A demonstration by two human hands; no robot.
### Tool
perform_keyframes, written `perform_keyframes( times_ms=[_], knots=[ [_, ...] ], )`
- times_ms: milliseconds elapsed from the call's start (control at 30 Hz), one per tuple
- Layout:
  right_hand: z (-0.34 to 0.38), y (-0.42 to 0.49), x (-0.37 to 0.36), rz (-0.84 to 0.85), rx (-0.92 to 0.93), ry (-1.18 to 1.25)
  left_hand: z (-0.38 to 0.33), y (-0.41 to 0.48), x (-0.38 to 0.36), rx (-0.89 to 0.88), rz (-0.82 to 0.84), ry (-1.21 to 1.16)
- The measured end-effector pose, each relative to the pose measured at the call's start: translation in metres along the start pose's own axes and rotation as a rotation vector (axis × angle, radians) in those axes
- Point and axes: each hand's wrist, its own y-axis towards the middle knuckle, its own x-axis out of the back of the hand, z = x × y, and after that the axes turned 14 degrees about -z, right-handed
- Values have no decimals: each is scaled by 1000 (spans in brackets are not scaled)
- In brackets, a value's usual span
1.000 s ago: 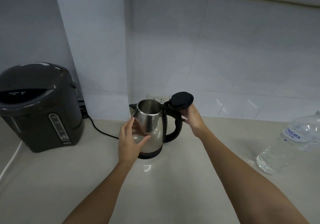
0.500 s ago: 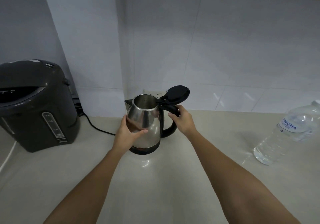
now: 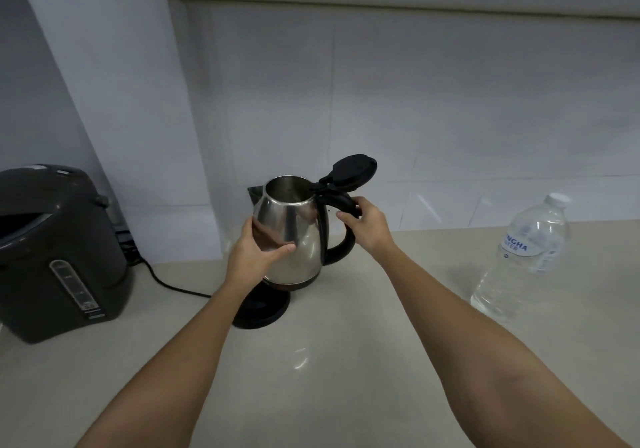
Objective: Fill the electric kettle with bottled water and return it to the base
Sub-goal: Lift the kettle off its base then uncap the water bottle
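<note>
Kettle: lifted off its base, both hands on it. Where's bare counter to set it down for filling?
Best patch: open counter between the base and the water bottle. The near counter between the two forearms is also bare. Crowded: left of the base, where the cord runs past the dark dispenser. Kettle is held by left hand and right hand.

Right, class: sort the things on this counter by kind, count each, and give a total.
Electric appliances: 2, the steel kettle with black handle and the dark grey hot-water dispenser
Round black kettle bases: 1
Clear plastic water bottles: 1
Total: 4
</note>
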Motion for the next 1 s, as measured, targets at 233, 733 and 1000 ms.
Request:
perform_keyframes(
  times_ms=[233, 733, 1000],
  knots=[
    [-33, 14, 75, -36, -13, -53, -35, -39, -67, 24, 62, -39],
    [-128, 2, 146, -33, -127, -34, -51, -108, -154, 132, 160, 55],
    [-151, 1, 151, -8, -151, -26, -50, -124, -170, 177, 152, 107]
  ],
)
